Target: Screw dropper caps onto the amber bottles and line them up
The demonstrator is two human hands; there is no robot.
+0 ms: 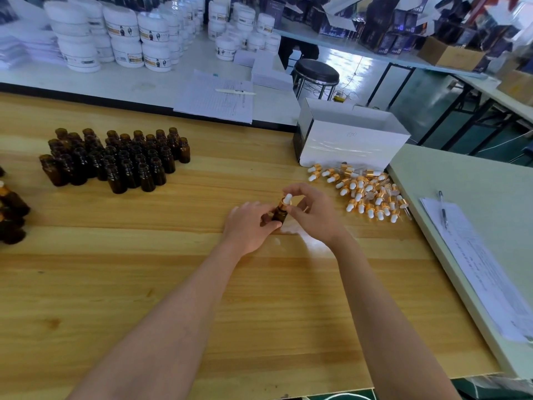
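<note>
At the middle of the wooden table (pixel 144 284) my left hand (pixel 249 226) grips an amber bottle (pixel 279 214) that stands upright. A dropper cap (pixel 286 200) with a gold collar and a white bulb sits on its neck, and my right hand (pixel 313 210) pinches that cap from the right. Several open amber bottles (pixel 115 158) stand in a cluster at the far left. A loose pile of dropper caps (pixel 366 192) lies to the right of my hands. Several capped bottles (pixel 10 212) show at the left edge, partly cut off.
A white box (pixel 346 142) stands behind the cap pile. A pale table (pixel 476 183) to the right carries papers (pixel 478 264) and a pen (pixel 443 209). Behind are a notepad (pixel 216 96), stacked white jars (pixel 115 36) and a black stool (pixel 315 72).
</note>
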